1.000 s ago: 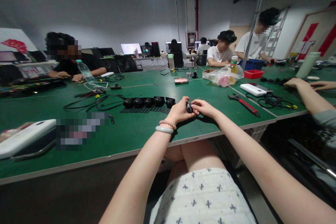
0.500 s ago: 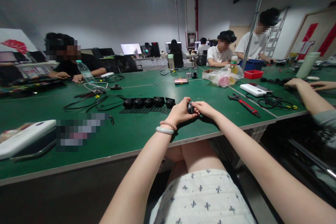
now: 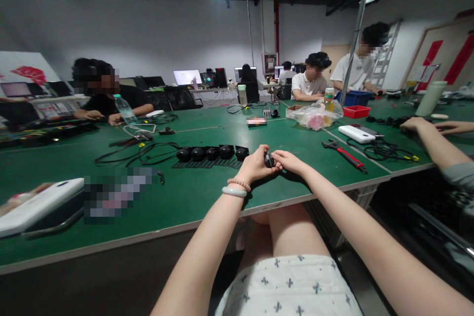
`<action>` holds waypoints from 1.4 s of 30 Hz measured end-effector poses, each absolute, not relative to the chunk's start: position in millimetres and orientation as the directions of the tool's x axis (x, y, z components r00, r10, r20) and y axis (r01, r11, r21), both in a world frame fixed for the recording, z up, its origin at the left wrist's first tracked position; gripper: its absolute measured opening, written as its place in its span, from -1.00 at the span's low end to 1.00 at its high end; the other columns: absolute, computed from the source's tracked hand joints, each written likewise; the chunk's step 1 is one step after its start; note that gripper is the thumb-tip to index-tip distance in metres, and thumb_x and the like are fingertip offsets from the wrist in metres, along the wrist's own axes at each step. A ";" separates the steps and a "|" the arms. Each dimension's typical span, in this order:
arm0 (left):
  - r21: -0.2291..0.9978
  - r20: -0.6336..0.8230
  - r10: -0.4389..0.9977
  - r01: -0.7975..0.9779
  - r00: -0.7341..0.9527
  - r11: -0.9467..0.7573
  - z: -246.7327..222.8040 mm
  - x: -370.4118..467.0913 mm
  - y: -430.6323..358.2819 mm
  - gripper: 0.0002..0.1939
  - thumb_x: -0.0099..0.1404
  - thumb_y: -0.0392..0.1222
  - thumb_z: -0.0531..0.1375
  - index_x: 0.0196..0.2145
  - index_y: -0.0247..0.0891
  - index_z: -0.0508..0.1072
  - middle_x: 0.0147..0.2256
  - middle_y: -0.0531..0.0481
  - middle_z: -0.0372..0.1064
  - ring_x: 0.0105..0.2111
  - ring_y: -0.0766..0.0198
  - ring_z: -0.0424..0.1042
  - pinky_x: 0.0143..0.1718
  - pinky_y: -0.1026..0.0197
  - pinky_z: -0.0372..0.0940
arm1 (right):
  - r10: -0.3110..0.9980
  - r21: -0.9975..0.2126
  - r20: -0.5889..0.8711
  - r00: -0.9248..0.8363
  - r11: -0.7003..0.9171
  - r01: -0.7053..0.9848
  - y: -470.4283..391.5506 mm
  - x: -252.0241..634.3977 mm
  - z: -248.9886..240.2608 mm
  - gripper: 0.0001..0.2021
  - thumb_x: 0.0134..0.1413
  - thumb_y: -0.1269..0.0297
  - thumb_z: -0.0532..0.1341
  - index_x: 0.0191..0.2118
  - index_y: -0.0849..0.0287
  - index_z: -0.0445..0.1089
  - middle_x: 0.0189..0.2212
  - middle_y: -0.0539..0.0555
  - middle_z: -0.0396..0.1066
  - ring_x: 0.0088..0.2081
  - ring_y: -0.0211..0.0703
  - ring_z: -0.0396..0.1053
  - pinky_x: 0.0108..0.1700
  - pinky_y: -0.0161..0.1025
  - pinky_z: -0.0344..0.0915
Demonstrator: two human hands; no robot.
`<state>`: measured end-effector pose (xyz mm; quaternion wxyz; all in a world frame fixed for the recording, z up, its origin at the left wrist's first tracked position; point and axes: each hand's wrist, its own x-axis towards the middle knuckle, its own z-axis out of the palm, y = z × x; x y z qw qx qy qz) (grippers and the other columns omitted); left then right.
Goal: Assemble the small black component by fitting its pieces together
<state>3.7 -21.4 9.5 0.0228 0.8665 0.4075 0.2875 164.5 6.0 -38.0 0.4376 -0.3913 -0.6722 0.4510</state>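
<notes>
Above the green table's (image 3: 185, 192) near edge, left hand (image 3: 255, 165) and right hand (image 3: 291, 162) pinching one small black part (image 3: 268, 159) between fingertips, row of black parts (image 3: 211, 153) just behind, red-handled wrench (image 3: 344, 152) to the right

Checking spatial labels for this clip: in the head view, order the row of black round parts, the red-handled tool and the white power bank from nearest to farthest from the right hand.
From the right hand:
1. Row of black round parts, to its left.
2. Red-handled tool, to its right.
3. White power bank, farther right and back.
</notes>
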 end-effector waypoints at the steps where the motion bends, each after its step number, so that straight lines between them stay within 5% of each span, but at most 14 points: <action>1: 0.278 0.485 0.719 0.691 0.498 -0.667 9.1 3.4 -21.2 -0.34 -0.08 0.18 0.15 -0.08 -0.20 0.10 -0.24 -0.08 0.32 -0.28 0.14 0.39 -0.33 0.19 0.24 | 0.918 -0.949 0.246 -0.311 0.294 0.116 4.7 164.7 -36.6 -0.68 -0.03 0.03 0.07 -0.30 0.22 0.20 -0.56 -0.05 0.23 -0.62 -0.41 0.19 -0.57 -0.40 0.17; 8: 0.301 0.448 0.746 0.702 0.493 -0.645 8.4 0.2 -18.9 -0.43 -0.07 0.07 0.16 -0.12 -0.18 0.12 -0.28 -0.03 0.32 -0.34 0.18 0.39 -0.40 0.22 0.22 | 0.844 -0.915 0.369 -0.388 0.404 0.009 -8.9 167.4 -25.2 -0.54 -0.24 0.27 0.27 -0.13 0.14 0.17 -0.27 0.03 0.26 -0.42 -0.33 0.31 -0.41 -0.33 0.29; 27: 0.304 0.450 0.731 0.682 0.512 -0.665 11.8 6.4 -6.8 -0.38 -0.09 0.07 0.17 -0.11 -0.21 0.10 -0.27 -0.03 0.30 -0.33 0.22 0.37 -0.36 0.23 0.23 | 0.860 -0.886 0.386 -0.335 0.447 0.127 2.5 172.3 -28.9 -0.57 -0.22 0.32 0.24 -0.11 0.16 0.22 -0.27 0.09 0.30 -0.29 -0.22 0.30 -0.37 -0.30 0.29; 42: 0.310 0.441 0.722 0.665 0.533 -0.680 11.6 5.0 -1.2 -0.37 -0.10 0.09 0.18 -0.11 -0.21 0.09 -0.26 -0.05 0.29 -0.34 0.22 0.37 -0.35 0.23 0.22 | 0.882 -0.899 0.353 -0.314 0.413 0.149 0.9 170.9 -25.8 -0.64 -0.18 0.33 0.22 -0.15 0.18 0.24 -0.36 0.05 0.33 -0.44 -0.29 0.31 -0.45 -0.34 0.28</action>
